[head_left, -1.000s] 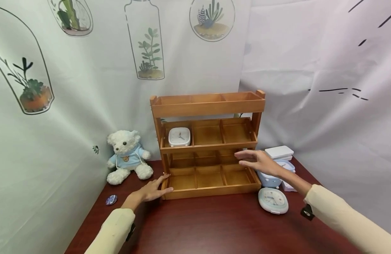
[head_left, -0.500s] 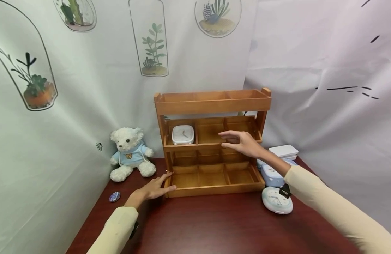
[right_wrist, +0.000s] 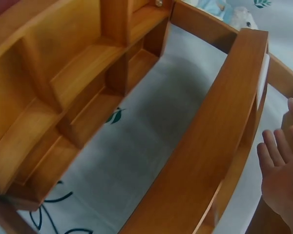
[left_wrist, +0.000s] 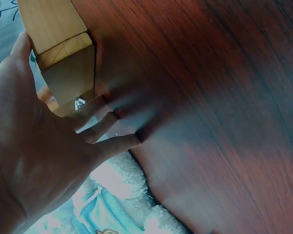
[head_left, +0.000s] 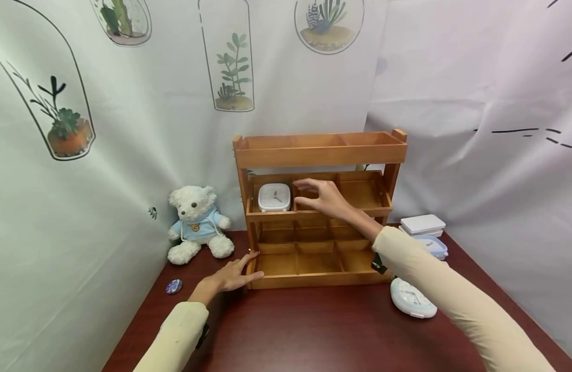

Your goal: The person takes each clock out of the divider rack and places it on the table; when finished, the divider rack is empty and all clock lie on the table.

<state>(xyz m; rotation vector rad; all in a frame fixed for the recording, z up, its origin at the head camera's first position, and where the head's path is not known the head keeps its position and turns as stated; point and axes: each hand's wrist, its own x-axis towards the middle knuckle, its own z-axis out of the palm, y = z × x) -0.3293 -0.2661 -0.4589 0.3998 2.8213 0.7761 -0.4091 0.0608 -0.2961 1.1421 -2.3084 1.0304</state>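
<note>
A white alarm clock [head_left: 274, 198] sits in the left compartment of the middle tier of a brown wooden shelf [head_left: 320, 156]. Just right of that clock is my right hand [head_left: 327, 198], with thumb and fingers parted and nothing between them. In the right wrist view the right hand [right_wrist: 283, 165] shows at the edge, palm visible, beside a shelf rail [right_wrist: 200, 146]. My left hand [head_left: 226, 276] lies spread at the shelf's lower left corner. The left wrist view shows the left hand [left_wrist: 44, 141] with its fingertips down on the table and its thumb beside the wooden side.
A white teddy bear [head_left: 197, 227] in a blue hoodie sits left of the shelf, with a small round purple tin [head_left: 174, 287] in front. To the right, partly behind my right sleeve, are a pale green-and-white clock [head_left: 412, 299], a blue clock [head_left: 433, 246] and white boxes [head_left: 423, 223].
My right hand has moved left across the shelf, from its right side to beside the white alarm clock. The left hand stays at the shelf corner. The head view has shifted slightly.
</note>
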